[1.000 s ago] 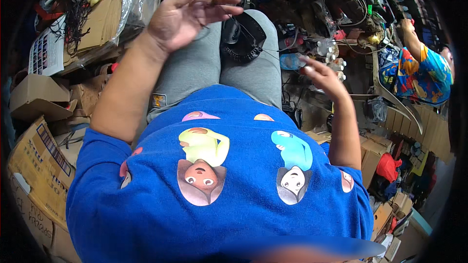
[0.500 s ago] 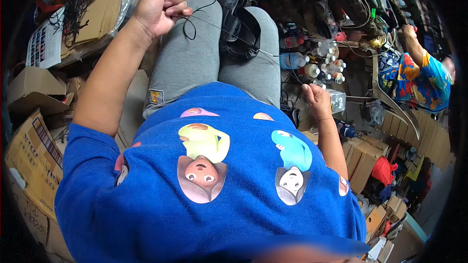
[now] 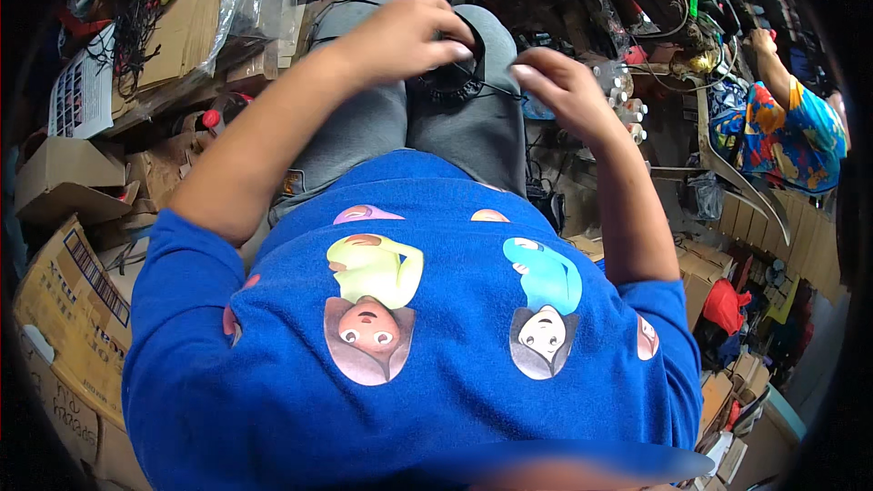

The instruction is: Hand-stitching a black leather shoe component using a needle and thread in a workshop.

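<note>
On my lap, between the grey trouser legs, lies a black sandal or shoe [image 3: 446,87] with a ridged edge, its far part hidden behind my left hand. My left hand [image 3: 414,36] is over it, closed, with curled fingers pinching a thin black cord [image 3: 498,91]; motion blurs the hand a little. To the right of the footwear, my right hand [image 3: 566,93] is also closed, thumb and forefinger pressed together by the cord. The cord stretches between the footwear and my right hand.
Several plastic bottles [image 3: 629,111] stand right of my knees. Cardboard boxes [image 3: 68,177] crowd the left, with a tangle of black cords [image 3: 136,36] on cardboard. A curved blade-like strip [image 3: 750,195] lies at right, near another person in a colourful shirt [image 3: 787,132].
My left hand has come down and right from the far left to above the footwear. My right hand has moved up and inward. The cord's long stretched span is now short.
</note>
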A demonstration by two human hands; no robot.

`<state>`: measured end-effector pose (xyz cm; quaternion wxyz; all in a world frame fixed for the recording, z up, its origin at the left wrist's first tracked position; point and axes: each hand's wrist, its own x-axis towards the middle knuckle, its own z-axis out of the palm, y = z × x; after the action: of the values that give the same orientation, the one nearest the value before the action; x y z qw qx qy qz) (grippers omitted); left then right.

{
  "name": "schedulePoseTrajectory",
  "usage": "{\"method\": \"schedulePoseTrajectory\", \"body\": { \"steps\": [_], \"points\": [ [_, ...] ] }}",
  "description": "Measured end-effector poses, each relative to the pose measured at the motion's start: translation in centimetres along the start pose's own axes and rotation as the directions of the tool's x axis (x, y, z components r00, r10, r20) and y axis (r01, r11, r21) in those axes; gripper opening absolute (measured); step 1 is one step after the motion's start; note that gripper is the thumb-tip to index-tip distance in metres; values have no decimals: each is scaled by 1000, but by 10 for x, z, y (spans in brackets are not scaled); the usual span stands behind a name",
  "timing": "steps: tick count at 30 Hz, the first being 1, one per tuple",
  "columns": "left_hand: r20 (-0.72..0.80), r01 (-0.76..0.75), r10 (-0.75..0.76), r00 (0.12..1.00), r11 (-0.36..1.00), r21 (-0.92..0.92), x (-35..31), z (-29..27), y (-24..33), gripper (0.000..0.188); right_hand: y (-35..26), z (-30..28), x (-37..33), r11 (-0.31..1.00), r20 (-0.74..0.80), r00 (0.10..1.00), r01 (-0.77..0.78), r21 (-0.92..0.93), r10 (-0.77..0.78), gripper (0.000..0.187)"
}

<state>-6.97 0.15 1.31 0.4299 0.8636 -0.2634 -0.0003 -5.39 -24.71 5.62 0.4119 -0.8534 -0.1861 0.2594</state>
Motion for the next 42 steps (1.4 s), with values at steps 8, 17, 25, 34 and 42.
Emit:
{"method": "schedulePoseTrajectory", "body": {
  "steps": [8, 17, 25, 34, 42],
  "points": [
    [118, 86, -83, 990, 996, -18, 20, 22, -4, 26, -1, 9, 11, 974, 309, 951, 45, -221, 26, 23],
    [246, 130, -112, 963, 990, -62, 33, 17, -11, 21, -7, -9, -45, 986, 136, 989, -82, 144, 62, 27],
    [447, 284, -103, 889, 889, -359, 41, 8, -13, 20, -6, 6, -28, 990, -36, 997, 56, -128, -61, 24],
    [473, 294, -111, 874, 896, -334, 40, 6, -12, 22, -5, 6, -11, 969, -4, 999, 40, -243, -42, 24],
    [477, 295, -108, 873, 894, -338, 42, 8, -14, 23, -7, 5, -9, 974, 5, 1000, 18, -226, -17, 22]
  ]
}}
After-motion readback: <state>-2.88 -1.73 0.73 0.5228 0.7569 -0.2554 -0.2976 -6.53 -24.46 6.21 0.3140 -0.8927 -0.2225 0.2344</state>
